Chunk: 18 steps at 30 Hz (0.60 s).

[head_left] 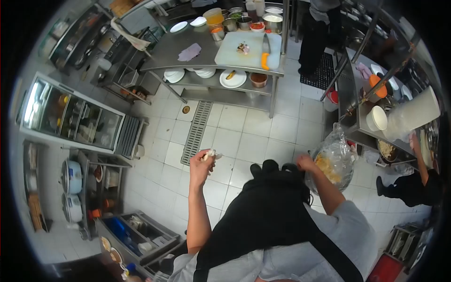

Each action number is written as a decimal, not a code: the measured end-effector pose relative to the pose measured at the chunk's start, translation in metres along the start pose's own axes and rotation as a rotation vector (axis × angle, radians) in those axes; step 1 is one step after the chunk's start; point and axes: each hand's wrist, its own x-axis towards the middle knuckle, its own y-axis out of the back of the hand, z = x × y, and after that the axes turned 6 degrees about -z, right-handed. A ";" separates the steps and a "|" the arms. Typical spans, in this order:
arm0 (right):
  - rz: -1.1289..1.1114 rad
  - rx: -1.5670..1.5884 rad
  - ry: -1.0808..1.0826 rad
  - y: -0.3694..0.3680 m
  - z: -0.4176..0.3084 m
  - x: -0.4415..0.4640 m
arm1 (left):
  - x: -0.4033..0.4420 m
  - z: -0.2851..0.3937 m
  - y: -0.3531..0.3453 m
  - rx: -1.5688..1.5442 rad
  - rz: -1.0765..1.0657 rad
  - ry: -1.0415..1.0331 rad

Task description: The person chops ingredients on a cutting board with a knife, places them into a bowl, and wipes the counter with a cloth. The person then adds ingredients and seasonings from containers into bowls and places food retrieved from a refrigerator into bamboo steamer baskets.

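My left hand (200, 169) is raised over the tiled floor, its fingers closed on a small crumpled whitish piece (213, 153) whose kind I cannot make out. At the left rim of a bin lined with a clear plastic bag (345, 155) is my right hand (307, 163). Its fingers look curled, and whatever they hold, if anything, is hidden. Yellowish scraps (327, 167) lie inside the bag. Ahead, a white cutting board (230, 58) on the steel table carries small chopped pieces (243, 48) and an orange-handled knife (265, 60).
The steel table (162, 54) ahead also bears a purple cloth (190, 52) and several containers. A drain grate (197, 129) crosses the floor. A glass-door fridge (73, 115) stands left. Co-workers (317, 37) stand beyond the table's right end and at far right (413, 185).
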 end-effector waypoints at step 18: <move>0.601 0.123 -0.084 0.387 -0.012 0.528 | 0.271 0.014 0.143 -0.012 -0.057 0.154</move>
